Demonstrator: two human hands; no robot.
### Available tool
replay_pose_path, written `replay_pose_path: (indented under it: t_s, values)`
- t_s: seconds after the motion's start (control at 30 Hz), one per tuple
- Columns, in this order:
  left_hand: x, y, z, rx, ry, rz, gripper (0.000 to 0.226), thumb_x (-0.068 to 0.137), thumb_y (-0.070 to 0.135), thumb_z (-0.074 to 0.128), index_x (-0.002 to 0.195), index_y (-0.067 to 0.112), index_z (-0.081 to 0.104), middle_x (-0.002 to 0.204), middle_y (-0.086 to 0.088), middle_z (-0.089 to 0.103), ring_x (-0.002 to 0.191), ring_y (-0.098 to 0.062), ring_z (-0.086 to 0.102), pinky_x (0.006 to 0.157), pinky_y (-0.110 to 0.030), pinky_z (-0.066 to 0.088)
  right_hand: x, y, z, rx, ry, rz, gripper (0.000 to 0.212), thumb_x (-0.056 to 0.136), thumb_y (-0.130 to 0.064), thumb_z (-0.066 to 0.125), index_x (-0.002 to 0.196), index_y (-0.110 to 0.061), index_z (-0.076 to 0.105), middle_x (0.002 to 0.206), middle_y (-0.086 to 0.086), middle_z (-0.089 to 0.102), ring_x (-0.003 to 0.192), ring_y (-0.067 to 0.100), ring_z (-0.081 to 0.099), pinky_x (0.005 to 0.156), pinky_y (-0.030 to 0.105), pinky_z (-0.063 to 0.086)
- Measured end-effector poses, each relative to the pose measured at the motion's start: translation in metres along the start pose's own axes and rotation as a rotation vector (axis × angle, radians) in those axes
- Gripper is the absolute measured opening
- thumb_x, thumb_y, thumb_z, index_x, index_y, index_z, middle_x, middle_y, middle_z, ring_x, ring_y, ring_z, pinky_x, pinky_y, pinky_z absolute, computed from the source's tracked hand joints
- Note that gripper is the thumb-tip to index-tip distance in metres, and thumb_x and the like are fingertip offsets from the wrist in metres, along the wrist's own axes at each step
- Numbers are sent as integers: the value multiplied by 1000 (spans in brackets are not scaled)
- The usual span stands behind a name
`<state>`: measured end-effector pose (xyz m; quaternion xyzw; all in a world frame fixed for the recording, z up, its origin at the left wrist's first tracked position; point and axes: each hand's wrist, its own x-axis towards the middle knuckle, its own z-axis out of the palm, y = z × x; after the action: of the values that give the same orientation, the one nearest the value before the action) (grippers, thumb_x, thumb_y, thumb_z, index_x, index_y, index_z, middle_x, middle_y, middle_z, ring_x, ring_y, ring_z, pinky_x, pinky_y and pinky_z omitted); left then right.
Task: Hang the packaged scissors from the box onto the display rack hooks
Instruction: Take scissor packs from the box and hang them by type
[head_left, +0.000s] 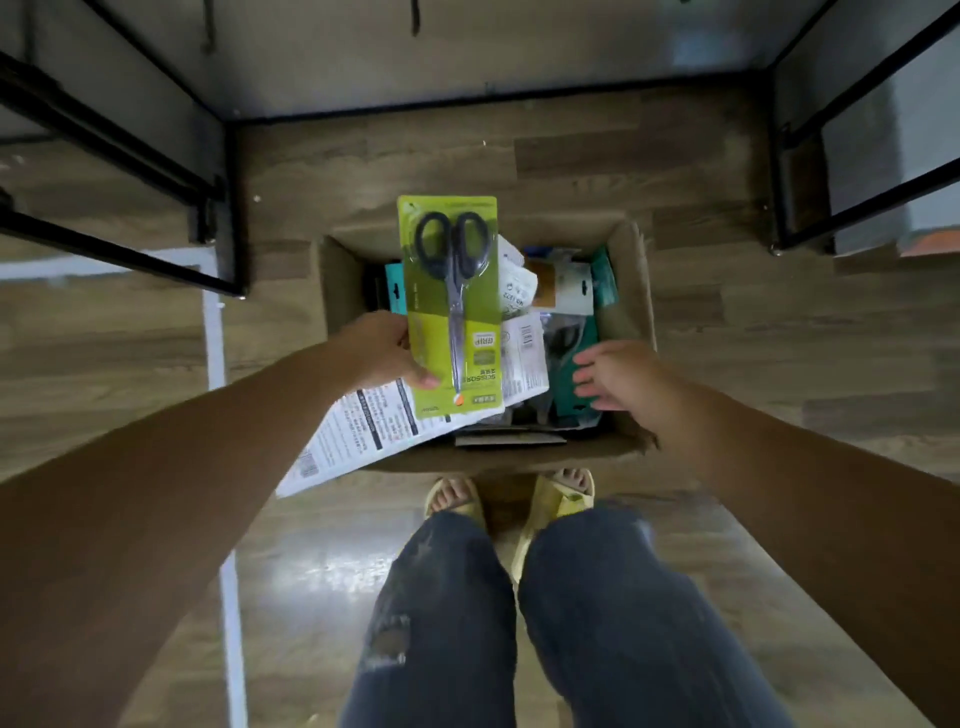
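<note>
A green card pack of black-handled scissors (453, 306) is held above the open cardboard box (631, 291) on the floor. My left hand (384, 351) pinches the pack's lower left edge, thumb on its front. A second pack shows its white printed back (353, 431) and lies slanted under the green one, sticking out over the box's near left corner; whether my left hand also holds it I cannot tell. My right hand (618, 374) hovers with relaxed, spread fingers over the box's right side, above teal packs (571, 384). Several more packs (566, 286) fill the box.
Black metal rack frames stand at the left (130, 150) and the right (857, 208), with a grey wall base (467, 62) beyond the box. The floor is wood plank. My legs and yellow sandals (457, 499) are just behind the box.
</note>
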<state>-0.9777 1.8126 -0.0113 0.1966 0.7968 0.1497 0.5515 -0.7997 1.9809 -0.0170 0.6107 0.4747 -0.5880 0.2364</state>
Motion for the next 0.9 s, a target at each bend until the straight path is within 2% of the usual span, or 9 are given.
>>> replay_pose_path:
  t_s: [0.07, 0.2, 0.33, 0.4, 0.53, 0.63, 0.7, 0.8, 0.9]
  values:
    - [-51, 22, -26, -44, 7, 35, 41, 66, 5, 81, 104, 13, 69, 100, -3, 70, 96, -20, 62, 84, -26, 45, -54, -24, -7, -11, -21, -46, 38, 101, -5, 26, 134, 1, 44, 136, 19, 49, 124, 30, 49, 97, 34, 42]
    - [-156, 83, -72, -118, 36, 153, 30, 69, 0, 78, 87, 21, 67, 90, 1, 68, 80, -5, 62, 65, -11, 46, -164, -74, -24, -57, 0, -137, 35, 98, -1, 34, 130, -2, 48, 130, 18, 55, 114, 27, 57, 86, 33, 47]
    - [-249, 143, -108, -166, 68, 304, 30, 70, -3, 76, 95, 12, 68, 93, -10, 71, 83, -15, 62, 78, -26, 48, -279, -109, -52, -70, 30, -335, 26, 92, 3, 46, 117, 3, 54, 130, 21, 52, 116, 31, 54, 91, 36, 46]
    - [-290, 169, -124, -186, 118, 414, 31, 70, -1, 77, 97, 12, 68, 99, -11, 71, 86, -13, 62, 81, -28, 49, -335, -119, -67, 84, 8, -448, 16, 91, -1, 54, 106, -2, 59, 130, 20, 52, 115, 29, 55, 90, 31, 43]
    - [-362, 207, -149, -287, 214, 581, 33, 71, -6, 74, 89, 20, 66, 97, 5, 67, 80, 9, 62, 83, -14, 49, -423, -129, -83, 467, -98, -637, 16, 87, 0, 53, 97, -8, 63, 83, 8, 67, 61, 12, 68, 54, 23, 56]
    - [-403, 230, -165, -396, 287, 688, 33, 71, -12, 70, 90, 14, 66, 93, 7, 69, 76, 8, 64, 76, -16, 50, -472, -138, -84, 580, -319, -699, 39, 73, -9, 63, 113, -10, 62, 91, 9, 68, 78, 24, 65, 74, 41, 54]
    - [-428, 245, -176, -430, 305, 761, 28, 73, -12, 68, 93, 8, 66, 82, 13, 72, 73, 5, 66, 69, -13, 50, -501, -150, -80, 527, -349, -774, 44, 80, -17, 60, 123, -12, 56, 101, 9, 67, 87, 26, 63, 85, 43, 50]
    - [-461, 263, -193, -450, 308, 876, 24, 78, -12, 64, 88, 10, 64, 67, 18, 70, 65, 7, 65, 60, -6, 47, -540, -176, -77, 526, -308, -914, 34, 97, -16, 43, 130, -10, 48, 107, 10, 63, 91, 25, 61, 87, 40, 49]
    - [-485, 274, -206, -496, 322, 949, 31, 79, -11, 63, 101, 12, 64, 92, 11, 72, 85, -2, 68, 74, -15, 52, -574, -199, -78, 486, -340, -1036, 26, 99, -20, 39, 120, -16, 53, 100, 3, 66, 85, 21, 63, 80, 40, 49]
